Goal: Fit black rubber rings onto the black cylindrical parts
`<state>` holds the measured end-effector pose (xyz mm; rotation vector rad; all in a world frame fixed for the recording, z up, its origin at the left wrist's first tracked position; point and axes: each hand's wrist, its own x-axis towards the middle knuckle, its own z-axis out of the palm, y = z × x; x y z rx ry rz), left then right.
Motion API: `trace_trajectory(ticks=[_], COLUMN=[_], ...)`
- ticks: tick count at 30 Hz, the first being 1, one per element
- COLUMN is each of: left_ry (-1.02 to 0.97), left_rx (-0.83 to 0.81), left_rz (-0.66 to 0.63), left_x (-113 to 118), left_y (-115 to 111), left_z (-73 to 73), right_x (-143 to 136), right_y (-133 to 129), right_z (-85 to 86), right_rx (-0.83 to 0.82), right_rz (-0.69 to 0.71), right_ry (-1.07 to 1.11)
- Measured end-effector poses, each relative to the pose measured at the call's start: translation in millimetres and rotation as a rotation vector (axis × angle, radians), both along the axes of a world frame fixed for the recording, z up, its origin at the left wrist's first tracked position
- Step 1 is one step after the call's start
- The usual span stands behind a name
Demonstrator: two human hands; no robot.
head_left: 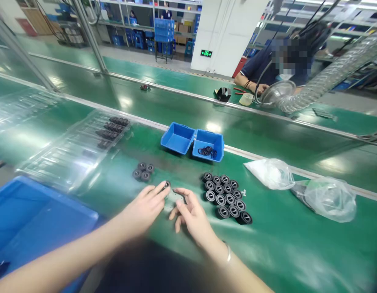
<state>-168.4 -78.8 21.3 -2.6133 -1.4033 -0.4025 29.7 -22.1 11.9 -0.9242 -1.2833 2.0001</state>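
Observation:
My left hand [150,203] has its fingers closed round a small black round part [166,184] just above the green work surface. To its right, my right hand [190,213] is spread with its fingers apart, and nothing shows in them; one fingertip looks dark. Tiny dark specks [171,206] lie on the surface between the hands. Beyond the left hand stands a small group of similar black round parts [145,176]. Right of my right hand, rows of larger black cylindrical parts [220,200], each with a pale slot on top, stand close together.
Two blue bins [177,138] stand ahead, the right one holding thin black rings [206,151]. Clear plastic trays [69,150] with black parts lie left, above a large blue crate [44,228]. Plastic bags [269,173] lie right. A co-worker [267,65] sits across behind a clear duct [331,73].

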Motion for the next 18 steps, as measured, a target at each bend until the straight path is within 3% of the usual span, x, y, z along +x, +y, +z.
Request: trace_trajectory(ticks=[4,7,9,12,14,16,18], left_ry=[0.035,0.029,-0.003,-0.129,-0.299,-0.490,-0.631], left_rx=[0.006,0.029,0.036,-0.002,-0.105,-0.282,-0.500], left_rz=[0.128,0.200,0.218,0.213,0.204,0.203,0.229], left_x=[-16,-19,-17,-10,-4,3,9], left_y=[22,26,22,11,2,-4,-6], left_z=[0.1,4.5,10.0,16.7,17.8,16.8,15.7], right_x=[1,2,6,18,29,38,43], right_y=[-5,-10,-9,6,25,46,64], right_z=[-7.4,-2.1,8.8,33.3,48.8,57.7,58.0], right_rx=[0.092,0.226,0.470,0.973,1.203,1.292,1.323], right_rz=[0.087,0.100,0.073,-0.067,-0.182,-0.226,-0.175], right_ry=[-0.120,-0.193,-0.239,-0.432,-0.726,-1.036,-1.237])
